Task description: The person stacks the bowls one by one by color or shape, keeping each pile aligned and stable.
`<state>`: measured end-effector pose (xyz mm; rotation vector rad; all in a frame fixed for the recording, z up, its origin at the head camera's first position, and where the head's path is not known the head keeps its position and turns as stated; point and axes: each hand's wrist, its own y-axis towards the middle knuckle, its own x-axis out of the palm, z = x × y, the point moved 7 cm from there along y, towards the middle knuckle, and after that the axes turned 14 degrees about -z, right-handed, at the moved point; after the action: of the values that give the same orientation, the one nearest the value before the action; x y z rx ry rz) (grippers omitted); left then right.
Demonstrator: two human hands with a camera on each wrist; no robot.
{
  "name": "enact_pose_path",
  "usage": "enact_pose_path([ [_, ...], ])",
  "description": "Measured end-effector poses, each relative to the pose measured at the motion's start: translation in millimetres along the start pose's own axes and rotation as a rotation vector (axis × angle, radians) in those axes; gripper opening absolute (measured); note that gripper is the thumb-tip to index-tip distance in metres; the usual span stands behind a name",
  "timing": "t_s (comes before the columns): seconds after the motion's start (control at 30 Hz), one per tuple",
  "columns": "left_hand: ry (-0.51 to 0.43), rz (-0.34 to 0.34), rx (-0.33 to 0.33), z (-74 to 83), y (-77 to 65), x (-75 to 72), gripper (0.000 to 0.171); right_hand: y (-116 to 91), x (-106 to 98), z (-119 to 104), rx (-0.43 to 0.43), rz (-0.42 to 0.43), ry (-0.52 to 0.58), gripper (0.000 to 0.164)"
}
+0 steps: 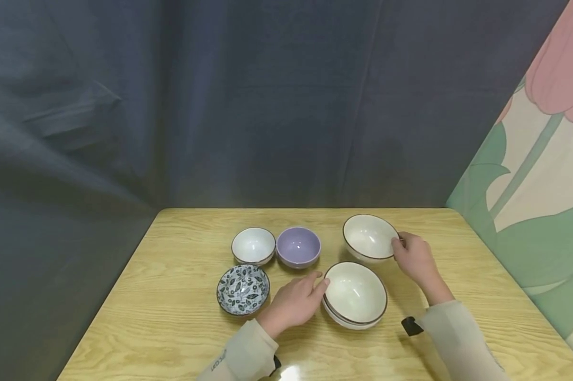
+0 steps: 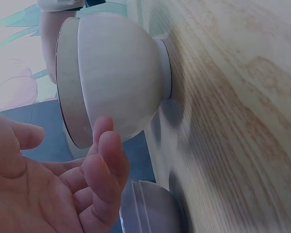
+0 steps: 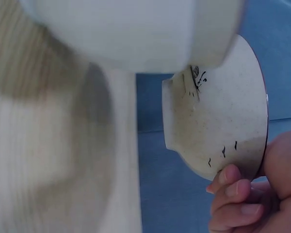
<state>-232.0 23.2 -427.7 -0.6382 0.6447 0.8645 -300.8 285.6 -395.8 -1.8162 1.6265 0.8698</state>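
Note:
My right hand (image 1: 416, 257) pinches the rim of a cream bowl (image 1: 368, 236) with a dark brown edge, thumb inside and fingers underneath. That bowl is tilted and held up over the table; small dark marks show on its outer side (image 3: 223, 111) in the right wrist view. Nearer to me stands a nested stack of cream bowls (image 1: 355, 293), the upper one brown-rimmed. My left hand (image 1: 298, 301) is at the left side of this stack, its fingertips right by the rim. In the left wrist view its loosely bent fingers (image 2: 99, 179) overlap the bowl wall and grip nothing.
Left of the stack, a purple bowl (image 1: 298, 247) and a small white bowl (image 1: 253, 246) stand side by side. A bowl with a dark leaf pattern (image 1: 243, 290) sits in front of the white one. Dark cloth (image 1: 286, 106) hangs behind the wooden table (image 1: 148, 317).

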Motion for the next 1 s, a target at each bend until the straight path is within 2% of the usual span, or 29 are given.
enact_pose_path([
  [0.27, -0.021, -0.004, 0.007, -0.4, 0.8, -3.1, 0.06, -14.2, -10.5, -18.9, -0.025, 0.011, 0.01, 0.039],
  [0.57, -0.034, 0.006, 0.036, 2.2, -1.1, -14.6, 0.063, -38.0, -16.4, -37.7, -0.074, -0.008, 0.01, 0.04],
  [0.8, -0.046, -0.002, 0.091, 8.8, 0.7, -16.8, 0.058, -59.8, -15.3, -40.5, -0.088, -0.042, 0.023, 0.041],
  [1.0, -0.051, -0.013, 0.123, 13.5, -0.9, -12.8, 0.05, -74.2, -3.7, -44.6, -0.091, -0.085, 0.058, 0.038],
])
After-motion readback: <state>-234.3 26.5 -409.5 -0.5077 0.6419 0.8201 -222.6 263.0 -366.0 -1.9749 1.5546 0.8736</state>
